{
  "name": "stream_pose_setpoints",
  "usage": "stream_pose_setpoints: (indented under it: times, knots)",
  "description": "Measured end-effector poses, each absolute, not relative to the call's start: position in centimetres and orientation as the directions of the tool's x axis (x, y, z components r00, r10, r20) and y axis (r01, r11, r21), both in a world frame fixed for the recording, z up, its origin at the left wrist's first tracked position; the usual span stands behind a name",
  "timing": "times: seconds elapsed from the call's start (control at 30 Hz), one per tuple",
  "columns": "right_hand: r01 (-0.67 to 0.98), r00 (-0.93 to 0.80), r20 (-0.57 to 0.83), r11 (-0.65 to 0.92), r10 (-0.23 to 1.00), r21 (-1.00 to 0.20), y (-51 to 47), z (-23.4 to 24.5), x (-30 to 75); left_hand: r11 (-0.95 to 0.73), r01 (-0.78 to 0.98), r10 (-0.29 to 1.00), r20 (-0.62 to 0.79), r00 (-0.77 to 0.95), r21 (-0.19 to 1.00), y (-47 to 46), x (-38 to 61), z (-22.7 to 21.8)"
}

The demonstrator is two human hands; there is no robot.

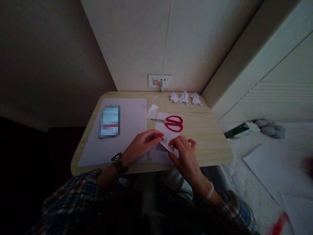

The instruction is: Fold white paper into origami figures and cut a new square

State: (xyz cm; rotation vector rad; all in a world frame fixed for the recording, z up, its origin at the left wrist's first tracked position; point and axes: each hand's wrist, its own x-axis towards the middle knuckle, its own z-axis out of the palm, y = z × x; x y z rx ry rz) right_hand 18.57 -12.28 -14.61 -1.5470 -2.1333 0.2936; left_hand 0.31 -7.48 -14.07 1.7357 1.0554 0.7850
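Observation:
A small white folded paper piece (168,144) lies near the front edge of a light wooden table (210,143). My left hand (143,144) has its fingers together, pressing down on the paper's left corner. My right hand (184,153) pinches the paper's lower right flap between thumb and fingers. Red-handled scissors (171,123) rest on a white sheet just behind my hands. Three folded white paper figures (185,98) stand in a row at the back of the table.
A large white sheet (132,120) covers the table's left half, with a small card (109,121) on it. A wall socket (158,81) sits behind the table. To the right lie white sheets (274,163), a green box (236,132) and grey objects (269,128).

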Motion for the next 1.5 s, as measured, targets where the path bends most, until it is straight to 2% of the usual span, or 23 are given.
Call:
stream_pose_setpoints:
  times: [0.2,0.5,0.7,0.9,1.1,1.4,1.5]
  knots:
    - [0.779,-0.19,0.476,0.427,0.859,-0.459,-13.3,-12.2,18.4,-0.113,0.101,0.912,0.063,0.406,0.988,-8.9,0.7,-10.0]
    - [0.755,-0.111,0.569,0.441,0.815,-0.486,-14.4,-10.2,17.8,-0.081,0.07,0.949,0.055,0.311,0.994,-10.7,0.9,-7.0]
    - [0.749,-0.145,0.499,0.424,0.855,-0.509,-14.9,-9.3,17.5,-0.006,0.024,0.964,-0.001,0.267,1.0,-10.9,0.7,-6.6]
    - [0.661,-0.172,0.422,0.422,0.89,-0.621,-14.9,-8.4,17.9,0.012,0.012,0.967,-0.014,0.255,1.0,-10.8,0.7,-6.3]
    - [0.611,-0.144,0.382,0.385,0.913,-0.691,-14.5,-8.2,17.9,-0.044,0.082,0.958,0.019,0.286,0.996,-10.9,0.5,-6.2]
    - [0.401,-0.13,0.27,0.3,0.954,-0.866,-14.1,-8.4,18.2,-0.087,0.17,0.944,0.026,0.329,0.982,-10.7,0.4,-6.1]
    - [0.33,-0.081,0.219,0.233,0.972,-0.914,-13.9,-8.4,18.2,-0.003,0.146,0.931,-0.05,0.361,0.989,-10.6,0.7,-6.8]
